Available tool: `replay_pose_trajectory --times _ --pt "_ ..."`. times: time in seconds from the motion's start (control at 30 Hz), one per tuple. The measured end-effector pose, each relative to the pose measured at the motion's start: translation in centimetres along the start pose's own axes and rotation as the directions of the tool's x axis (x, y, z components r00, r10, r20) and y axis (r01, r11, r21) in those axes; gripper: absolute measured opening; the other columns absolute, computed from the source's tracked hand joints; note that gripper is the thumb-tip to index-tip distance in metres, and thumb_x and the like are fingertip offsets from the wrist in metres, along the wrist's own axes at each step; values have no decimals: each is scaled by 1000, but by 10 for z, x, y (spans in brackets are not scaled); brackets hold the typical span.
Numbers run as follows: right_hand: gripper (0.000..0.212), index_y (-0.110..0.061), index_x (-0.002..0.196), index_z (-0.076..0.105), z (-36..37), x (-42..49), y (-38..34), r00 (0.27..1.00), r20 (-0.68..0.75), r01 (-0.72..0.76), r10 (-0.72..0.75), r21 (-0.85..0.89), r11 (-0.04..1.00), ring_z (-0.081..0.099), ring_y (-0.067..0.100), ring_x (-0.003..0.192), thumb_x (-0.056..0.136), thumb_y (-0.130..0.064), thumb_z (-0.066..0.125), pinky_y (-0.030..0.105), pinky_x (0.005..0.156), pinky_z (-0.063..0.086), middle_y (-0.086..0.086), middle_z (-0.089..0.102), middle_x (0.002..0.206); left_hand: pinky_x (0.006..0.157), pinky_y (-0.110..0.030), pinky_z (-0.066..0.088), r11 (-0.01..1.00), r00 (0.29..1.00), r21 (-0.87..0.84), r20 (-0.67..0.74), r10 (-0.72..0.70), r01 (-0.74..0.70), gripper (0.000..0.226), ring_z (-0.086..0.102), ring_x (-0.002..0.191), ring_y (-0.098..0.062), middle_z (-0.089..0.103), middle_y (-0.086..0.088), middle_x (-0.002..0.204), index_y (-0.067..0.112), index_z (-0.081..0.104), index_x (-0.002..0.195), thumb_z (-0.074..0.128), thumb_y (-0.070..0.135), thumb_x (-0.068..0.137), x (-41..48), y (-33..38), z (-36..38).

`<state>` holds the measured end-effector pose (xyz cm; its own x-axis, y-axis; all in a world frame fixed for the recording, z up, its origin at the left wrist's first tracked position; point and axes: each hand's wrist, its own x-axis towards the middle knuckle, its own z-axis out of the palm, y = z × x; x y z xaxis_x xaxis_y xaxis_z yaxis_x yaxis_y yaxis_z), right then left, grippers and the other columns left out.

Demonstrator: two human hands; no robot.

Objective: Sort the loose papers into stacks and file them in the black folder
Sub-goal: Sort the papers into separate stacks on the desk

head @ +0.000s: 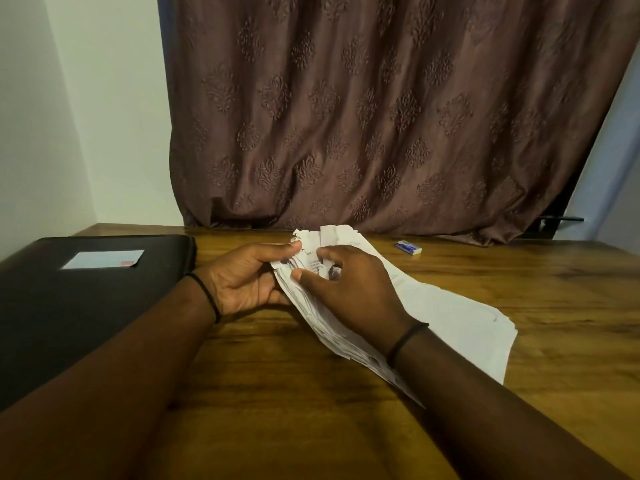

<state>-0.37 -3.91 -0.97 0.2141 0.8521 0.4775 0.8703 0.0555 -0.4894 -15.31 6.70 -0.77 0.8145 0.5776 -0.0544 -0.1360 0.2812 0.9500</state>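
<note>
A thick, untidy stack of white papers (460, 317) lies slanted across the middle of the wooden table, its far end curled and dog-eared. My left hand (242, 278) grips the stack's left edge near that far end, thumb on top. My right hand (349, 289) rests on the stack, its fingers pinching the curled corners of the top sheets. The black folder (69, 306) lies closed on the table at the left, beside my left forearm, with a pale label (104, 259) on its cover.
A small blue and white box (408, 247) lies on the wooden table (554, 306) at the back right. A brown patterned curtain (381, 116) hangs behind the table's far edge. White walls stand at left and far right.
</note>
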Motion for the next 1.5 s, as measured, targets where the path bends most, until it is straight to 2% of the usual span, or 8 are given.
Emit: replay_pose_trajectory --times 0.17,0.5,0.6,0.7,0.9,1.2,1.4,1.5 --pt "64 -23 130 63 -1 2 5 1000 8 -6 5 44 999 58 8 112 83 -66 59 19 89 37 -7 63 132 97 -56 46 1000 1000 2 -4 28 -28 52 60 116 -36 58 -23 132 5 69 117 78 24 70 0 0 1" --pt "55 -22 133 62 -3 3 9 1000 23 16 -16 -15 1000 57 8 116 89 -55 60 19 91 35 -7 61 134 98 -54 47 999 997 -10 64 49 -48 74 56 122 -39 56 -23 135 5 63 125 93 14 58 -3 -2 0" --pt "29 -18 105 73 -1 3 9 1000 -15 21 -21 0 1000 63 12 95 97 -38 53 22 83 40 -3 72 106 100 -55 45 999 998 -5 54 39 -39 74 55 124 -39 56 -23 135 4 62 126 91 10 59 -3 -1 -1" --pt "38 -18 62 54 0 6 13 994 -110 -11 12 10 1000 48 11 58 99 -25 48 27 60 36 -1 52 59 97 -54 46 999 1000 -21 10 29 -29 57 59 119 -38 58 -25 132 1 61 126 80 5 73 -2 0 1" --pt "49 -23 50 41 -8 11 23 965 -250 -45 74 120 992 37 7 48 97 -20 55 16 50 23 -9 38 48 81 -47 57 1000 980 10 -199 23 -21 43 70 96 -30 69 -21 115 1 64 117 61 -1 74 1 1 4" --pt "52 -23 46 42 -10 14 30 952 -294 -20 82 207 978 38 6 44 92 -22 67 20 52 30 -9 40 42 80 -43 59 998 967 54 -249 49 -37 36 69 101 -32 69 -21 115 1 62 118 55 -8 85 3 -1 6" --pt "47 -25 48 49 -9 12 30 954 -286 -34 95 209 977 45 4 46 91 -27 70 10 51 29 -12 46 44 86 -45 57 952 910 293 -368 192 -82 29 69 100 -33 73 -15 106 10 66 114 60 -4 89 5 -7 7" --pt "50 -19 48 53 -10 11 28 944 -321 12 76 264 965 46 8 45 94 -33 63 19 49 30 -9 50 44 82 -37 55 731 863 681 -341 373 -46 24 70 87 -25 75 -4 86 13 76 90 60 30 95 5 -13 19"
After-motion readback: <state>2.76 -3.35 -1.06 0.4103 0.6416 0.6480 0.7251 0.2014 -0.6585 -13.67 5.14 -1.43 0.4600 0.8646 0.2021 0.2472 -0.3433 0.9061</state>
